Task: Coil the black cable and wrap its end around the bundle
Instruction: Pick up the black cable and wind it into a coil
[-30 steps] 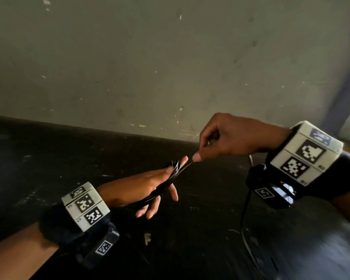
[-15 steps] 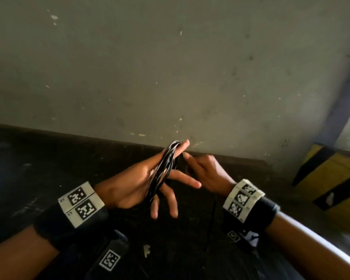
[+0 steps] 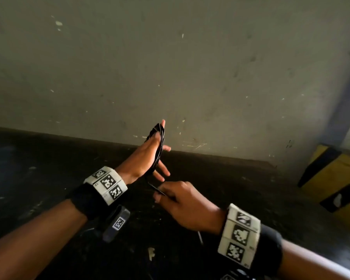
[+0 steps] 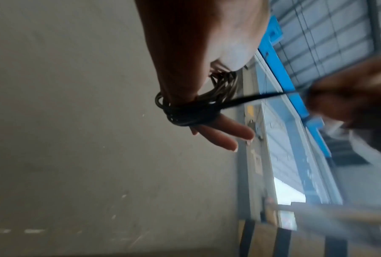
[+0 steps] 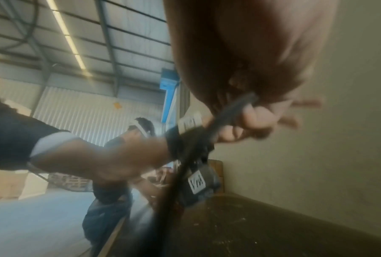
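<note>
Done: we see several loops of black cable (image 3: 159, 147) round our flat left hand (image 3: 144, 158).
Left: our right hand (image 3: 182, 201) pinches the free run; end-wrap remains.

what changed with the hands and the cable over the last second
The right hand, pinching the black cable, swung from above the coil, behind it, to below the left hand, drawing another turn. The left hand tilted more upright. Unchanged: the coil sits looped around the left hand's straight fingers.
</note>
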{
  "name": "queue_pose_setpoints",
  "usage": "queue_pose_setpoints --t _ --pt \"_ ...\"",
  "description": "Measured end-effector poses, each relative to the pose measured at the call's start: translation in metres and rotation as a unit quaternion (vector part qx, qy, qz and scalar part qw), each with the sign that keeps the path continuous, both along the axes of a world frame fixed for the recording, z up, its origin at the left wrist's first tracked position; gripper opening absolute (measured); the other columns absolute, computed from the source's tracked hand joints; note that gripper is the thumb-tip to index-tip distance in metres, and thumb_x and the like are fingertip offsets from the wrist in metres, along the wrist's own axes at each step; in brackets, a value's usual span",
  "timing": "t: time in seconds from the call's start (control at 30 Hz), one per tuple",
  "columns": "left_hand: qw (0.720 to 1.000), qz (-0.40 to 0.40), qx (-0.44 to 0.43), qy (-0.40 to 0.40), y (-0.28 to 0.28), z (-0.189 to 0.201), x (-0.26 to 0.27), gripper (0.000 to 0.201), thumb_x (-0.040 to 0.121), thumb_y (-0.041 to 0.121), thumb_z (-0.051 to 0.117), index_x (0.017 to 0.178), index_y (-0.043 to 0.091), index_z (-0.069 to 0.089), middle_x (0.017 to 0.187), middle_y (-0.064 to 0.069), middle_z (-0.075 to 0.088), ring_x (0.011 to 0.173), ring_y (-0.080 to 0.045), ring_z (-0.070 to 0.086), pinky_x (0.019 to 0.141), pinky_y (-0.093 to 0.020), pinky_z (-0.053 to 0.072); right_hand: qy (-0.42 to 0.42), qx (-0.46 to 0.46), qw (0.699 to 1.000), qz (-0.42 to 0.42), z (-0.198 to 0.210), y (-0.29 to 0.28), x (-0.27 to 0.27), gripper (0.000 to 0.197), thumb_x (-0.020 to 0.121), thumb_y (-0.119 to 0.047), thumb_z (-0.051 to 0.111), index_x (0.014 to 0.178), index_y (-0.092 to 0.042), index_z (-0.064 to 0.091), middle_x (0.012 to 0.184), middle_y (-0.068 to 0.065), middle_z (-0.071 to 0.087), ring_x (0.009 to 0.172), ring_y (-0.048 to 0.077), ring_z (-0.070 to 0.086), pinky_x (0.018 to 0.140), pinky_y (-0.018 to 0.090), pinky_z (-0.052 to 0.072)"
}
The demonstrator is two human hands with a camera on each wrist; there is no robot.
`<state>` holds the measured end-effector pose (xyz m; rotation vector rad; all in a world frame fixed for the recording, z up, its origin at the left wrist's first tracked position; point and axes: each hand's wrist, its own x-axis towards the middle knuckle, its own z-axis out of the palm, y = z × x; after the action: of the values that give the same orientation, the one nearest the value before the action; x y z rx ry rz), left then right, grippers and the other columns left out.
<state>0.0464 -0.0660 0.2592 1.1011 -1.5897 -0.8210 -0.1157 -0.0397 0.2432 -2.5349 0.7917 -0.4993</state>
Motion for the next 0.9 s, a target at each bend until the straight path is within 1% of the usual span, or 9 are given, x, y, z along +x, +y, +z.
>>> queue_pose_setpoints --t 0.1,0.2,0.3,0.4,0.47,0.57,0.63,0.77,0.9 --pt "0.997 0.007 0.041 -0.060 0.006 -0.026 0.005 0.049 0.096 0.050 0.018 0.143 0.055 0.007 0.109 -0.009 0.061 0.049 -0.024 0.064 0.042 -0.030 0.053 0.080 -0.035 0.996 0.017 0.030 0.003 -0.013 0.016 0.093 -0.023 0.055 0.094 -0.012 0.068 0.083 0.000 0.066 0.072 0.011 0.061 0.067 0.025 0.049" --pt "0.987 -0.026 0.116 -0.110 0.017 -0.054 0.011 0.060 0.094 0.056 0.020 0.145 0.024 0.027 0.074 -0.016 0.067 0.035 -0.016 0.048 0.034 -0.020 0.037 0.113 -0.076 0.991 0.003 0.065 -0.010 -0.029 0.015 0.088 -0.028 0.062 0.089 -0.015 0.070 0.080 -0.008 0.065 0.071 0.004 0.059 0.068 0.021 0.046" --pt "0.980 -0.097 0.164 -0.059 0.032 -0.072 0.018 0.076 0.073 0.084 0.029 0.138 0.044 0.034 0.100 -0.038 0.059 0.043 -0.021 0.043 0.033 -0.020 0.032 0.141 -0.151 0.978 -0.026 0.098 -0.033 -0.044 0.018 0.087 -0.034 0.062 0.084 -0.019 0.071 0.066 -0.016 0.057 0.058 -0.008 0.052 0.058 0.010 0.036" --pt "0.973 -0.148 0.179 0.013 0.042 -0.075 0.019 0.052 0.073 0.082 0.034 0.119 0.059 0.046 0.098 -0.044 0.054 0.045 -0.024 0.041 0.031 -0.020 0.031 0.119 -0.201 0.972 -0.018 0.109 -0.053 -0.051 0.019 0.087 -0.033 0.062 0.082 -0.016 0.071 0.061 -0.019 0.053 0.058 -0.013 0.052 0.054 0.003 0.035" --pt "0.969 -0.170 0.177 0.035 0.047 -0.071 0.016 0.052 0.075 0.081 0.034 0.112 0.049 0.054 0.085 -0.039 0.059 0.040 -0.024 0.041 0.031 -0.020 0.031 0.088 -0.220 0.972 -0.009 0.105 -0.063 -0.049 0.021 0.088 -0.032 0.061 0.083 -0.014 0.071 0.062 -0.020 0.053 0.060 -0.011 0.053 0.055 0.001 0.035" --pt "0.959 -0.199 0.198 0.040 0.055 -0.063 0.010 0.073 0.068 0.085 0.036 0.089 0.020 0.062 0.048 -0.003 0.056 0.032 -0.011 0.040 0.034 -0.020 0.032 0.035 -0.274 0.961 0.007 0.094 -0.074 -0.041 0.026 0.088 -0.036 0.060 0.085 -0.013 0.070 0.062 -0.017 0.051 0.057 -0.005 0.052 0.054 0.005 0.035" --pt "0.953 -0.216 0.199 0.073 0.061 -0.057 0.005 0.065 0.066 0.084 0.043 0.091 0.026 0.060 0.057 -0.006 0.060 0.035 -0.010 0.045 0.034 -0.021 0.035 0.009 -0.310 0.950 0.023 0.087 -0.079 -0.037 0.028 0.089 -0.039 0.058 0.089 -0.013 0.070 0.066 -0.014 0.053 0.056 -0.004 0.048 0.057 0.010 0.037" --pt "0.940 -0.252 0.212 0.090 0.064 -0.043 0.005 0.063 0.079 0.073 0.034 0.136 0.046 0.037 0.102 -0.015 0.069 0.043 -0.013 0.057 0.030 -0.016 0.037 -0.051 -0.306 0.950 0.015 0.066 -0.093 -0.030 0.029 0.089 -0.039 0.057 0.082 -0.012 0.067 0.069 -0.005 0.058 0.055 0.005 0.052 0.053 0.021 0.043" --pt "0.912 -0.313 0.179 0.196 0.057 -0.020 0.006 0.045 0.091 0.057 0.034 0.134 0.063 0.028 0.134 -0.014 0.058 0.068 -0.034 0.073 0.038 -0.030 0.055 -0.140 -0.202 0.969 0.005 0.014 -0.093 -0.014 0.025 0.094 -0.019 0.054 0.073 -0.009 0.064 0.054 -0.011 0.049 0.049 0.001 0.048 0.052 0.012 0.036"
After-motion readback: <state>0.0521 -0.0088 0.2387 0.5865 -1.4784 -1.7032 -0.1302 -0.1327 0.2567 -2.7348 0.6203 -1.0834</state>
